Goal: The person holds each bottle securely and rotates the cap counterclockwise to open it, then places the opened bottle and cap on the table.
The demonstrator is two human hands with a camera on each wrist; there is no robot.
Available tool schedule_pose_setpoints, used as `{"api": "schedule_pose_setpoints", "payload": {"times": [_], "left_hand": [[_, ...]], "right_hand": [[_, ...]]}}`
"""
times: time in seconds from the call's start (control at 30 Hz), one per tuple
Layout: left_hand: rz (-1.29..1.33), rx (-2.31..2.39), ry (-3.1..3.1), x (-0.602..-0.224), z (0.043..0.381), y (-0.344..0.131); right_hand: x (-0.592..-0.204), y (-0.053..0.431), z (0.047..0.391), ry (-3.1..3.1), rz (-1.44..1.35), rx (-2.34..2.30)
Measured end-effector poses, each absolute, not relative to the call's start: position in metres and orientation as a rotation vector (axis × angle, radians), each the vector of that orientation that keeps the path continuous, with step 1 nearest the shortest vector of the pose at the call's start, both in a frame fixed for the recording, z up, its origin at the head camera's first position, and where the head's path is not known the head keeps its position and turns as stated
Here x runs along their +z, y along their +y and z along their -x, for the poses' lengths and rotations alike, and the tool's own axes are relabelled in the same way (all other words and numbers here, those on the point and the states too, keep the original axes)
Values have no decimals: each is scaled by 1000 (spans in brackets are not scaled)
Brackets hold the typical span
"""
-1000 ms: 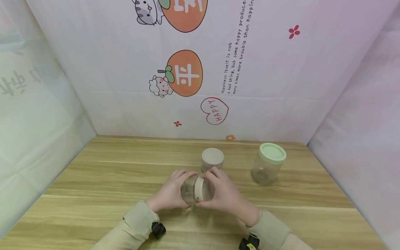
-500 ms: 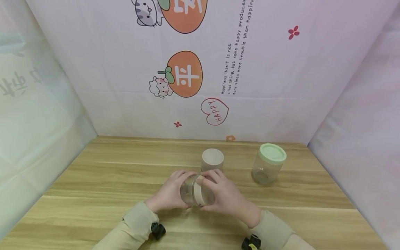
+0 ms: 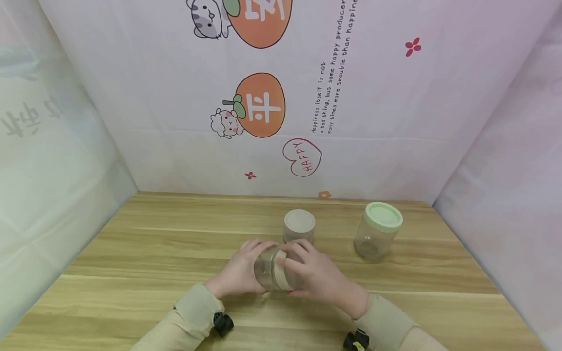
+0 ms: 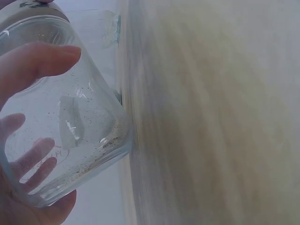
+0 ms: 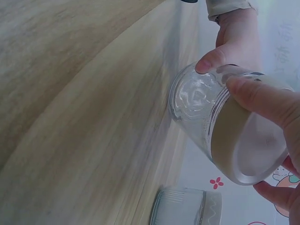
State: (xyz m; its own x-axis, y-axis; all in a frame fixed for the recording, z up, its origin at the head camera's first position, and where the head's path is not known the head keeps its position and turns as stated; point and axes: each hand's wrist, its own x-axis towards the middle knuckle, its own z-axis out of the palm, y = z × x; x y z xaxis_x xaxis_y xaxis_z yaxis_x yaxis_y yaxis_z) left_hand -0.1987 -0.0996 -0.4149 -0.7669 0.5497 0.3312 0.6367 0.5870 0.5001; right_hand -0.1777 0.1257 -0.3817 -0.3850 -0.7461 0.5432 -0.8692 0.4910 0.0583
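Between both hands is a clear glass jar, tipped with its cream screw lid toward the right. My left hand grips the glass body; the left wrist view shows its thumb across the front and other fingers behind. Brownish specks show inside the jar near its base. My right hand grips the lid by its edge, its thumb on one side in the right wrist view and fingers on the other. The lid sits on the jar's mouth.
Just behind the hands stands a smaller jar with a whitish lid, its lower part partly hidden. Farther right stands a clear jar with a pale green lid. Printed cloth walls border the wooden tabletop at the back and sides.
The fingers of my right hand have shifted round the lid, and its wrist has moved slightly right. My left hand stays in place on the glass body.
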Motion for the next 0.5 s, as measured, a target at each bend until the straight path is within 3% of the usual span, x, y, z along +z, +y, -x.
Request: {"api": "schedule_pose_setpoints", "payload": {"times": [0.5], "left_hand": [[997,-952,-2703,-414,198,-100]], "right_hand": [[-386,129,186,-1903,-1472,186]]}}
